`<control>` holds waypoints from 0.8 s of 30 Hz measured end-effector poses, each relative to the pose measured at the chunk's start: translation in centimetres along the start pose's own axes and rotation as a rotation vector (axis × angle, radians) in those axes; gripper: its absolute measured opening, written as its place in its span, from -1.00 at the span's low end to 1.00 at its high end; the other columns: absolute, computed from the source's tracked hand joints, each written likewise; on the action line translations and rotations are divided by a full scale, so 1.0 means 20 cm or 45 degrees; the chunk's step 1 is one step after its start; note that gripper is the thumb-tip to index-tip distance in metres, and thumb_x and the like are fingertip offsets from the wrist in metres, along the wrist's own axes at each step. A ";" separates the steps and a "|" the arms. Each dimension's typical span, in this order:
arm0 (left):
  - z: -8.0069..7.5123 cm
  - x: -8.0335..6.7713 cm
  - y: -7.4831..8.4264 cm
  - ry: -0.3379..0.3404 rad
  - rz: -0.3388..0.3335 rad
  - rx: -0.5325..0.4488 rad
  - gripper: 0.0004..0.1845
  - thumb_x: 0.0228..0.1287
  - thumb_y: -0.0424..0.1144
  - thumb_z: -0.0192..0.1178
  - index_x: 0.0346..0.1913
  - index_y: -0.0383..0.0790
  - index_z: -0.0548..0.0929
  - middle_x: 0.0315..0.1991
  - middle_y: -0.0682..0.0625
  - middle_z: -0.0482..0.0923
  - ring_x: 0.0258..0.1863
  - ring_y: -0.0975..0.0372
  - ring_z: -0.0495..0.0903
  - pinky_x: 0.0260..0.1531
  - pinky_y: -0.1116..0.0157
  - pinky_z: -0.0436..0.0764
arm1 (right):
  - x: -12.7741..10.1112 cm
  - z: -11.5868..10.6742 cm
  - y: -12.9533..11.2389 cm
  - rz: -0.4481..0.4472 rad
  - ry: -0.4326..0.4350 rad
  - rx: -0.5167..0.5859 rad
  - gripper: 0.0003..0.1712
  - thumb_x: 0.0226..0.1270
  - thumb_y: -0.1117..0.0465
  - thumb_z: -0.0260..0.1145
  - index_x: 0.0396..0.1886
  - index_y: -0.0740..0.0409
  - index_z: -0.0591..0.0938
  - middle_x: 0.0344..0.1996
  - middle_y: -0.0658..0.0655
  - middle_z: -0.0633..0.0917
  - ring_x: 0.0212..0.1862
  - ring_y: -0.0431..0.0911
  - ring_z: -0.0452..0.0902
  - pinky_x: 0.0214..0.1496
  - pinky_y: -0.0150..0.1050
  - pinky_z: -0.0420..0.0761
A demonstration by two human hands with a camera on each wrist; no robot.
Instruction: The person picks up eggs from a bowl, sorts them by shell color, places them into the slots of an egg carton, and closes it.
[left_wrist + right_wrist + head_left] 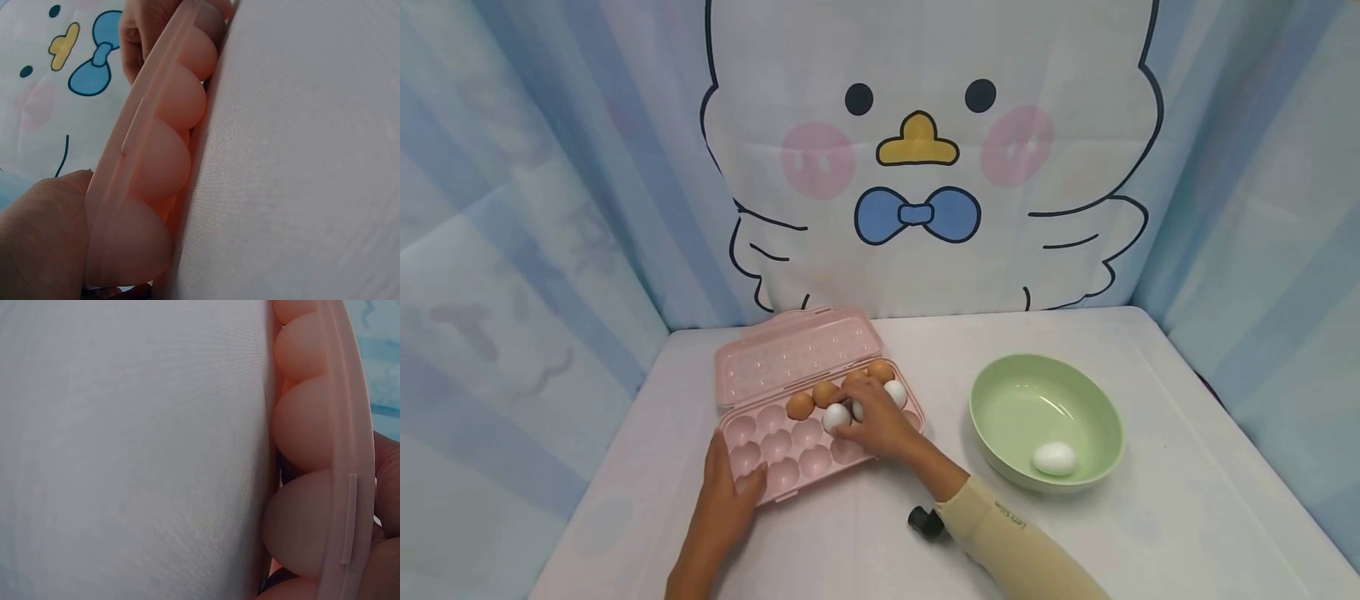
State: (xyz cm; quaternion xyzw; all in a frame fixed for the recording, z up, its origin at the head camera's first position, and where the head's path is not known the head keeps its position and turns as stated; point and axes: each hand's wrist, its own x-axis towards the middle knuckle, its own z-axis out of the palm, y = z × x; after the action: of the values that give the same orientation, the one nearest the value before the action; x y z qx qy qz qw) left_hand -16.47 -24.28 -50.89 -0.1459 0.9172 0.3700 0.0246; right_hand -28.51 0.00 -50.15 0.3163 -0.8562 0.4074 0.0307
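A pink egg carton [815, 461] lies with its lid [797, 354] folded back. Along its back row sit several brown eggs [801, 406], with white eggs [895, 393] in the row before them. My left hand [727, 496] grips the carton's front left corner, thumb over the front rim and fingers along the left side. Over the carton, my right hand [880, 423] pinches a white egg [837, 417] between thumb and fingers. Its palm partly covers the neighbouring eggs. In both wrist views the carton's rounded cups [162, 159] show from the side.
A green bowl [1000, 392] stands on the table right of the carton, with one white egg [1055, 458] inside. A small black object [925, 522] shows beside the right sleeve. Curtains with a cartoon print [917, 267] stand behind and at both sides of the table.
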 end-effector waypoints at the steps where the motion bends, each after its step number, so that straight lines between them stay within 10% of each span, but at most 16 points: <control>1: 0.00 0.00 0.00 0.000 0.002 0.000 0.08 0.53 0.11 0.05 0.62 -0.31 -0.48 0.63 -0.35 -0.49 0.59 -0.27 -0.27 0.46 -0.22 -0.08 | 0.00 0.00 0.00 -0.001 -0.001 -0.002 -0.61 0.17 0.22 0.62 -0.01 0.08 0.72 -0.09 -0.04 0.63 0.19 0.02 0.39 0.23 -0.05 0.46; 14: -0.01 0.00 -0.01 -0.032 0.001 -0.031 0.09 0.53 0.13 0.05 0.61 -0.30 -0.50 0.64 -0.33 -0.53 0.59 -0.25 -0.30 0.47 -0.22 -0.11 | -0.01 -0.07 -0.04 0.002 0.028 0.116 -0.55 0.13 0.28 0.64 0.02 0.19 0.70 -0.09 0.10 0.68 0.00 -0.02 0.58 0.11 -0.11 0.56; 24: -0.01 0.00 -0.02 -0.057 0.021 -0.032 0.11 0.53 0.11 0.07 0.60 -0.31 -0.54 0.63 -0.33 -0.56 0.59 -0.27 -0.29 0.46 -0.25 -0.08 | -0.29 -0.45 -0.12 -0.068 0.126 0.099 -0.57 0.19 0.36 0.55 0.07 0.14 0.71 0.05 0.05 0.72 0.17 -0.05 0.60 0.25 0.04 0.56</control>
State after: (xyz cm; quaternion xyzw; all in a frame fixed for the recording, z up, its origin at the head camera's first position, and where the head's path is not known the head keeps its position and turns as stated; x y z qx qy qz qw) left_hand -16.43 -24.67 -50.94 -0.1305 0.9128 0.3850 0.0403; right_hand -24.30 8.30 -44.32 0.3193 -0.8285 0.4545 0.0715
